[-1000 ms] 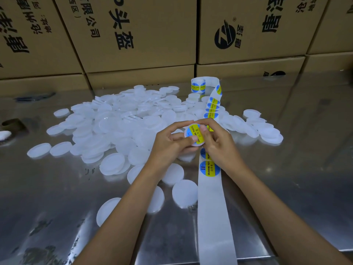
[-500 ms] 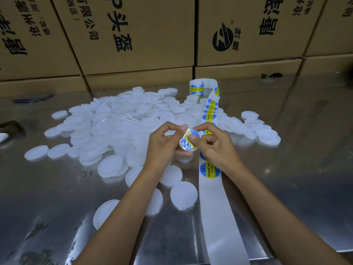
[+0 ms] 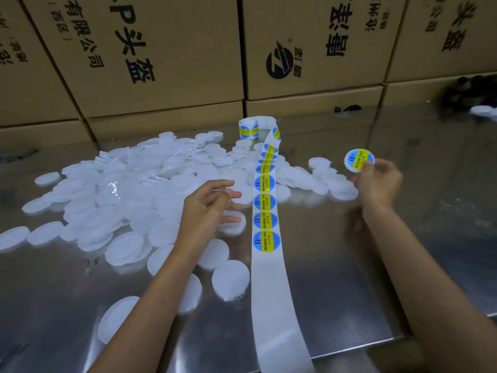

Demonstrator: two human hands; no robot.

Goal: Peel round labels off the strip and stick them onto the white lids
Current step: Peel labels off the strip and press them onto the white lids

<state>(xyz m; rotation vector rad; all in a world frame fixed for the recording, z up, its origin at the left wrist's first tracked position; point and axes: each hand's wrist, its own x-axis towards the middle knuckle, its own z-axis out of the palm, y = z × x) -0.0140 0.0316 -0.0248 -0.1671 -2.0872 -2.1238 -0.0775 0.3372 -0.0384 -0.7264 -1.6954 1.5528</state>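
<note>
A white backing strip (image 3: pixel 271 278) runs from a small roll (image 3: pixel 248 129) at the back down to the table's front edge, carrying several round blue-and-yellow labels (image 3: pixel 265 220). A big pile of plain white lids (image 3: pixel 139 189) covers the table left of the strip. My right hand (image 3: pixel 377 181) is out to the right, holding up a white lid with a label stuck on it (image 3: pixel 359 160). My left hand (image 3: pixel 209 204) hovers over the lids just left of the strip, fingers spread and empty.
The table is shiny metal (image 3: pixel 390 251), its front edge near the bottom right. Stacked cardboard boxes (image 3: pixel 166 55) wall off the back. A few plain lids (image 3: pixel 336 187) lie right of the strip. A dark object with something white (image 3: pixel 473 98) sits at the far right.
Both hands were pressed together on the labelled lid over the strip. My right hand has carried the lid away to the right, and my left hand has let go and opened.
</note>
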